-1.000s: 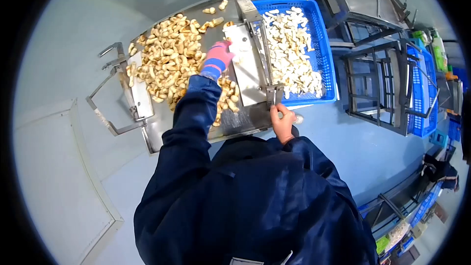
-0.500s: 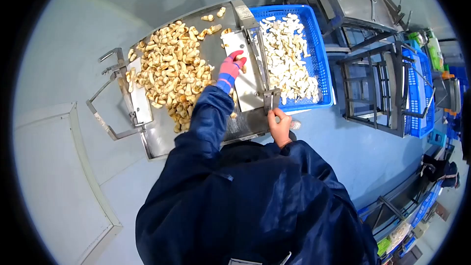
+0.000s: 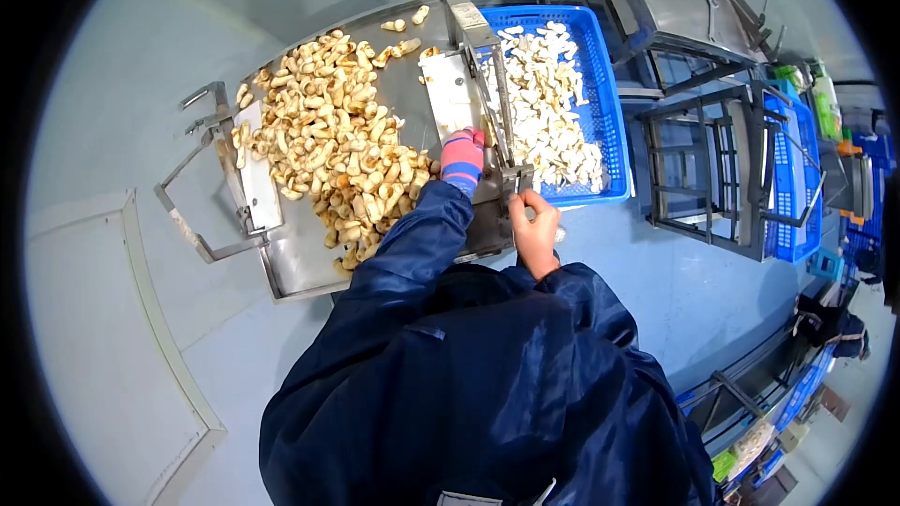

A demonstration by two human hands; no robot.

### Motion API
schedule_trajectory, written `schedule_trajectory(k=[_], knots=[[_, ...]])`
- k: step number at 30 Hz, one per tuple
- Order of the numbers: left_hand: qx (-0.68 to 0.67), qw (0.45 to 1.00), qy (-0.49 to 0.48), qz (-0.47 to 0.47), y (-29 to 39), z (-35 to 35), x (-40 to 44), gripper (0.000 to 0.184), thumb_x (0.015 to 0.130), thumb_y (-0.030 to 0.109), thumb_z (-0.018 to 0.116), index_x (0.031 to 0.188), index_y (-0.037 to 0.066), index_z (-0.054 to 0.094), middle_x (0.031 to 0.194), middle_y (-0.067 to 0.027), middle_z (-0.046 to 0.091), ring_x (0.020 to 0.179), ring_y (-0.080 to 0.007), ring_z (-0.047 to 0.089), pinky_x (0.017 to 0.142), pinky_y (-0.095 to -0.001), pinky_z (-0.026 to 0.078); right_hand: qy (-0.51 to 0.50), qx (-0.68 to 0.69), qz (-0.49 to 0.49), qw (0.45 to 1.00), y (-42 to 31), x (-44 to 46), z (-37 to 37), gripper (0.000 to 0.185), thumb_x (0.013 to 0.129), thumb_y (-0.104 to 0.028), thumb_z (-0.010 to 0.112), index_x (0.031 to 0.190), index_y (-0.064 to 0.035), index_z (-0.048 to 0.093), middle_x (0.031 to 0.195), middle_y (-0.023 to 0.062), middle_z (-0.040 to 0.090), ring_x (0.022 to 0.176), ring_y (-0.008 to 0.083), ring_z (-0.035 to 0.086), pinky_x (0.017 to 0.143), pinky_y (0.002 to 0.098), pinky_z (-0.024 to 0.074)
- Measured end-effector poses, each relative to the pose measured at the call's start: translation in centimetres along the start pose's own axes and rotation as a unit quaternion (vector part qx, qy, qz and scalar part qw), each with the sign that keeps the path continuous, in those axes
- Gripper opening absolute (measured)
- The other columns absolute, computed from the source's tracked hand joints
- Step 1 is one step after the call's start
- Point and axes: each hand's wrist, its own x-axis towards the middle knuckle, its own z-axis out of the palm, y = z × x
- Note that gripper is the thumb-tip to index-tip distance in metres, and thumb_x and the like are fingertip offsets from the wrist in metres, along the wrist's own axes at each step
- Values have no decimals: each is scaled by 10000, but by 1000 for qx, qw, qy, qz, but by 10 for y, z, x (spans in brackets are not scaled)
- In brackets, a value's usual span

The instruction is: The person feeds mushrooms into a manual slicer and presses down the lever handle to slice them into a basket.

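My left hand (image 3: 462, 157), in a pink and blue striped glove, is closed over the near end of the white board (image 3: 451, 98); what its fingers hold is hidden. Along the board's right side runs a hinged metal bar (image 3: 502, 108). My bare right hand (image 3: 535, 232) grips the handle at the near end of this bar. Left of the board, a large heap of brownish-cream mushroom-like pieces (image 3: 342, 136) lies on the metal tray table (image 3: 305, 267). Paler pieces (image 3: 548, 98) lie in the blue basket (image 3: 611, 122) beyond the bar.
A second white board (image 3: 258, 173) with a bent metal arm (image 3: 192, 230) is mounted at the table's left end. Metal frames (image 3: 708, 164) and another blue basket (image 3: 800, 169) stand to the right. At the far right are a green-and-white container (image 3: 827, 105) and dark clothing (image 3: 830, 328).
My left hand has moved from the board's far end and middle to its near end, its fingers now drawn together. My right hand stays at the bar's handle. The view has shifted slightly.
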Motion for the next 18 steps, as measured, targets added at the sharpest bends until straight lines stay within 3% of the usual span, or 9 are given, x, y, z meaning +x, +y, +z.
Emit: schedule_trajectory(k=[1, 3, 7, 10, 12, 15, 16, 18], knots=[[-15, 1000, 14, -4, -2, 4, 1, 223, 817, 233, 562, 908, 32, 596, 868, -200, 603, 805, -369, 572, 705, -427, 460, -6, -7, -4, 1000, 0, 1, -1, 186, 785, -107, 588, 659, 13, 521, 554, 185, 495, 463, 325, 481, 465, 350, 382], [-84, 995, 39, -37, -3, 9, 1, 247, 771, 105, 609, 1003, 29, 572, 938, -177, 587, 832, -342, 568, 735, -396, 464, 5, -34, -32, 999, 3, 1, -1, 191, 785, -106, 588, 656, 16, 516, 551, 183, 491, 455, 312, 472, 464, 348, 380], [-241, 970, 30, -26, -18, 26, -6, 378, 752, 29, 611, 1125, 45, 557, 855, -108, 610, 765, -210, 572, 724, -314, 471, 9, -32, -44, 998, 11, 0, 1, 188, 790, -105, 584, 653, 4, 513, 547, 176, 492, 454, 313, 456, 470, 351, 381], [-129, 991, 34, -28, -6, 18, -16, 396, 748, 25, 619, 1137, 69, 558, 860, -102, 608, 763, -202, 570, 718, -307, 473, 37, -69, -86, 993, 52, -18, 11, 181, 793, -118, 585, 655, -16, 525, 557, 171, 516, 475, 329, 483, 489, 363, 386], [-159, 986, 47, 23, -18, 28, -13, 424, 748, 24, 621, 1161, 90, 552, 835, -81, 587, 728, -194, 554, 699, -305, 472, 17, -123, -118, 985, 78, -23, 12, 184, 794, -141, 591, 656, -33, 534, 571, 163, 542, 504, 335, 522, 510, 370, 394], [-176, 984, 6, -7, -14, 21, -13, 428, 764, -20, 574, 1179, 78, 531, 829, -72, 579, 722, -183, 547, 693, -287, 470, 34, -72, -68, 995, 20, -9, 4, 201, 794, -162, 600, 656, -26, 544, 579, 176, 543, 508, 334, 538, 503, 361, 397], [-206, 977, 41, 29, -17, 28, -12, 442, 769, -38, 550, 1193, 83, 517, 823, -73, 577, 723, -181, 544, 685, -287, 468, 29, -62, -54, 996, 17, -13, 2, 199, 794, -159, 599, 657, -25, 545, 575, 177, 539, 504, 329, 535, 502, 359, 396], [-204, 979, 19, -10, -11, 24, -13, 445, 772, -36, 554, 1197, 90, 512, 824, -77, 582, 730, -185, 547, 682, -295, 469, 21, -42, -32, 998, 29, -19, 5, 194, 794, -153, 598, 659, -23, 548, 568, 179, 533, 499, 320, 531, 502, 357, 394]])
